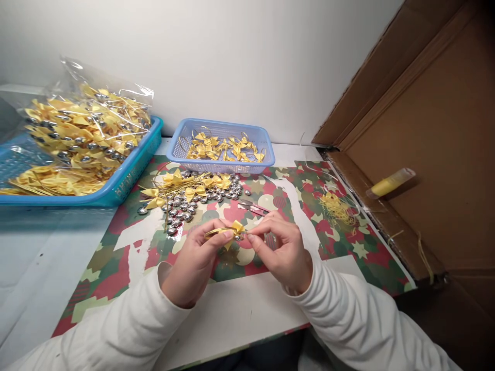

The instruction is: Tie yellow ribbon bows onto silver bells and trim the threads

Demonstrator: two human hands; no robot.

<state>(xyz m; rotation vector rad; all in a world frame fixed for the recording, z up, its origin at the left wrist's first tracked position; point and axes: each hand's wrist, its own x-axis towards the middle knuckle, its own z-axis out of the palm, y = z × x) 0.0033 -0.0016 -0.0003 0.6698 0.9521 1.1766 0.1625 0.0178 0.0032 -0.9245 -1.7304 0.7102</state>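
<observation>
My left hand (195, 260) pinches a small yellow ribbon bow with a gold loop (228, 231) above the patterned mat (340, 242). My right hand (282, 247) meets it from the right, its fingertips closed on the bow's end, where a small silver bead shows. Just beyond my hands lies a heap of silver beads (189, 206) mixed with loose yellow bows (185, 185). Small snips with red handles (253, 207) lie on the mat right behind my right hand.
A light blue mesh basket (222, 165) with several bows stands at the back. A turquoise tray (131, 175) with a clear bag of bows fills the left. Yellow thread scraps (336, 208) lie to the right. A cardboard wall with a yellow tube (389, 184) closes the right side.
</observation>
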